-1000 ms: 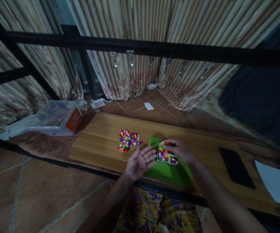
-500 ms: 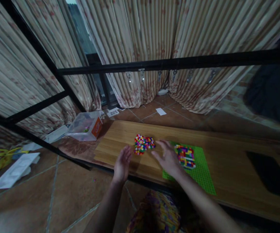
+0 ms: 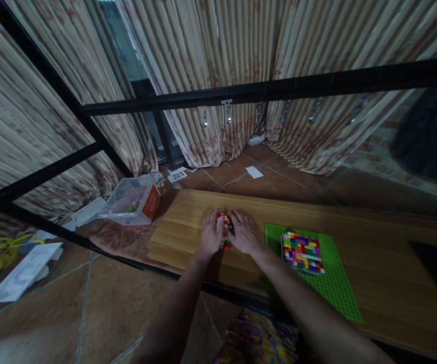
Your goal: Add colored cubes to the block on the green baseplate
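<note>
A pile of small multicoloured toy bricks point(image 3: 225, 230) lies on the wooden board, partly covered by my hands. On its left side my left hand point(image 3: 211, 233) rests with fingers stretched out, cupped against the bricks. My right hand point(image 3: 243, 232) curves around the pile's right side, its fingers also extended and lying low on the board. Neither hand lifts a brick that I can see. To the right, a green studded baseplate point(image 3: 334, 273) carries a block of tightly set coloured bricks point(image 3: 304, 253); my right forearm passes over the plate's near left part.
A clear plastic box point(image 3: 127, 202) with an orange label and a few bricks inside stands left of the wooden board point(image 3: 176, 227). A dark flat object point(image 3: 436, 273) lies at the far right. Black metal bars point(image 3: 203, 98) cross in front of the curtains.
Both hands have closed in on the loose bricks from either side, squeezing the spread pile into a narrower heap. The view has shifted slightly, and the baseplate sits farther right in it.
</note>
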A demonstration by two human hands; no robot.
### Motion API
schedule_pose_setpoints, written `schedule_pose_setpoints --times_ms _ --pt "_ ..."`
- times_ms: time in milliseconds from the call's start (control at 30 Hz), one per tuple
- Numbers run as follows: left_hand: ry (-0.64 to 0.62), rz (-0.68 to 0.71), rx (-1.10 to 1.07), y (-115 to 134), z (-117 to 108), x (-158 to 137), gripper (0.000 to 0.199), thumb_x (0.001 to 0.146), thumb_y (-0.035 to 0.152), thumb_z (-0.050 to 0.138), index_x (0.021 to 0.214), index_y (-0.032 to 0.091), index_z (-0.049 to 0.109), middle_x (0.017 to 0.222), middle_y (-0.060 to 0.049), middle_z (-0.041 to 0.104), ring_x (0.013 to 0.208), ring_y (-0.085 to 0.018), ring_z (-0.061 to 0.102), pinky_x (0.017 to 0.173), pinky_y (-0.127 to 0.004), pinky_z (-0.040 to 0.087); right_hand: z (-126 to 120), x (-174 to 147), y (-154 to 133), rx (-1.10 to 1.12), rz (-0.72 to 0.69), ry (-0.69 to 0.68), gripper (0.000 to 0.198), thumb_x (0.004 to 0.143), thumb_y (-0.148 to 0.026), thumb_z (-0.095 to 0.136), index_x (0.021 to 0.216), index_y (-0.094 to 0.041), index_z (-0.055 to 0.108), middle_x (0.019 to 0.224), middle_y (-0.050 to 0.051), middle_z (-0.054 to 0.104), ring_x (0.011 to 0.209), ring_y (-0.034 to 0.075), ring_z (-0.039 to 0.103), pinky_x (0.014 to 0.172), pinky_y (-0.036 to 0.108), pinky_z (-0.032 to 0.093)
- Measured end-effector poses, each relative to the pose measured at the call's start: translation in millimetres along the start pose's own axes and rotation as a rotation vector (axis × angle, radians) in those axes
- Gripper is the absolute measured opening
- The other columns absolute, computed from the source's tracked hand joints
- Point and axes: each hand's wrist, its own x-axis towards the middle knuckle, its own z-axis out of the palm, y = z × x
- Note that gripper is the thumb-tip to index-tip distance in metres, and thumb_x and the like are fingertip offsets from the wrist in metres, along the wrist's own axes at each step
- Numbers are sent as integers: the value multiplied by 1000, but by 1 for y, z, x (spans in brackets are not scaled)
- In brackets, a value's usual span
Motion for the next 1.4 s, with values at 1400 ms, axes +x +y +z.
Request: schedule_pose_setpoints --times_ms 1400 --pt "-59 549 1176 -19 21 -1 29 92 26 34 85 19 61 88 -9 63 87 -22 53 84 -37 40 -16 -20 -24 -168 288 -69 20 93 -17 34 99 -17 53 102 11 61 96 21 55 81 31 41"
